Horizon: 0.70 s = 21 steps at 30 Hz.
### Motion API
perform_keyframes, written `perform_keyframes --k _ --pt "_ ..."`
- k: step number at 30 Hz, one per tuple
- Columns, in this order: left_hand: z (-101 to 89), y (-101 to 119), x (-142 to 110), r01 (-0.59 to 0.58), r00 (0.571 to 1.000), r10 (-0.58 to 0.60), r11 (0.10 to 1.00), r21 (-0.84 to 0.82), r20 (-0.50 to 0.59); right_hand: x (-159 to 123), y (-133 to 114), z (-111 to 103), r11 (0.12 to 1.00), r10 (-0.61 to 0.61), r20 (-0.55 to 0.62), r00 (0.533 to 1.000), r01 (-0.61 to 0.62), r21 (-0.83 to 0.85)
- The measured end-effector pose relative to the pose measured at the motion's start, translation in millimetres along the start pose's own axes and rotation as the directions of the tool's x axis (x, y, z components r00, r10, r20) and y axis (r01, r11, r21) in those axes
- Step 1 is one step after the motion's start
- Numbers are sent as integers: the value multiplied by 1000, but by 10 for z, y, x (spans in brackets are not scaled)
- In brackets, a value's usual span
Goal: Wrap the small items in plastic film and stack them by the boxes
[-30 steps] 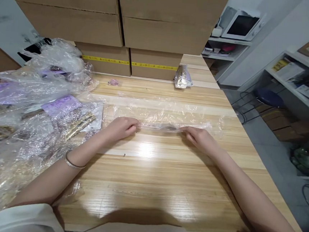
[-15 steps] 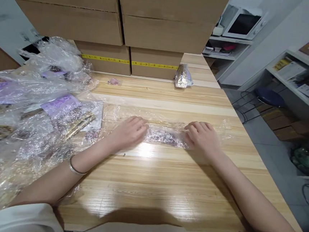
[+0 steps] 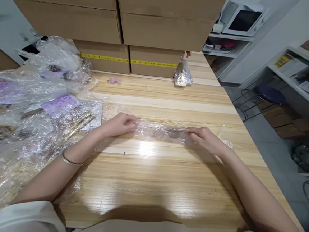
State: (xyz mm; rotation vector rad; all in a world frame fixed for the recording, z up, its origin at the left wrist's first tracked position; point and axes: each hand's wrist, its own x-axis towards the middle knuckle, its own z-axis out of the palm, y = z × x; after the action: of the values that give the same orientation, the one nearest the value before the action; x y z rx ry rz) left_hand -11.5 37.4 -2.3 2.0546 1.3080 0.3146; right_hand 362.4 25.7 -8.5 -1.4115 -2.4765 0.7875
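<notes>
A long narrow roll of clear plastic wrap [image 3: 161, 132] with something dark inside lies across the wooden table [image 3: 152, 173]. My left hand [image 3: 120, 124] pinches its left end with fingers closed. Over at the right end, my right hand [image 3: 205, 138] grips the roll with fingers curled. Loose crinkled film trails out past both hands. A thin bracelet [image 3: 68, 160] sits on my left wrist.
A heap of clear plastic bags with purple cards [image 3: 30, 108] covers the table's left side. Stacked cardboard boxes [image 3: 116, 22] stand at the back. A small wrapped packet [image 3: 183, 75] and a pink bit [image 3: 113, 80] lie near them. Shelves [image 3: 298, 74] stand at right.
The flat sheet of film has been rolled toward me into a tighter bundle. Both hands went from pressing flat on it to pinching its ends.
</notes>
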Motion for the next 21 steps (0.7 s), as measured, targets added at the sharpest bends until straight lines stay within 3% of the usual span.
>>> perform_keyframes --k 2,3,5,6,8,9,11,13,15,17,19,21 --pt "8 -51 29 127 992 -127 992 -27 -4 19 73 -42 985 175 -2 985 -175 -1" --pt "33 -63 40 160 985 -159 987 2 -61 28 91 -37 958 277 -50 959 -280 -56" --pt "112 -29 40 166 942 -116 976 139 -315 41 65 15 879 370 -249 895 -424 -219" --pt "158 19 26 152 900 -38 961 231 -434 44 19 59 845 331 -368 869 -446 -294" --pt "252 165 -27 72 835 167 911 406 -524 47 -127 178 841 116 -510 852 -357 -406" --pt "296 252 -61 -9 845 261 879 476 -467 51 -214 250 858 -14 -507 862 -250 -448" --pt "379 415 -129 -214 906 372 812 543 -200 74 -372 410 877 -220 -396 892 3 -480" --pt "451 524 -178 -312 936 349 761 569 47 117 -471 565 877 -335 -241 911 208 -433" --pt "505 556 -198 -208 973 220 738 642 61 165 -499 679 888 -359 -148 922 289 -357" --pt "536 521 -193 -8 994 84 718 696 -75 201 -482 736 907 -345 -118 931 298 -297" --pt "547 456 -173 159 978 -14 700 696 -209 217 -451 747 917 -337 -118 934 297 -268" --pt "554 403 -142 215 956 -12 708 673 -293 227 -423 739 916 -343 -126 931 302 -263"
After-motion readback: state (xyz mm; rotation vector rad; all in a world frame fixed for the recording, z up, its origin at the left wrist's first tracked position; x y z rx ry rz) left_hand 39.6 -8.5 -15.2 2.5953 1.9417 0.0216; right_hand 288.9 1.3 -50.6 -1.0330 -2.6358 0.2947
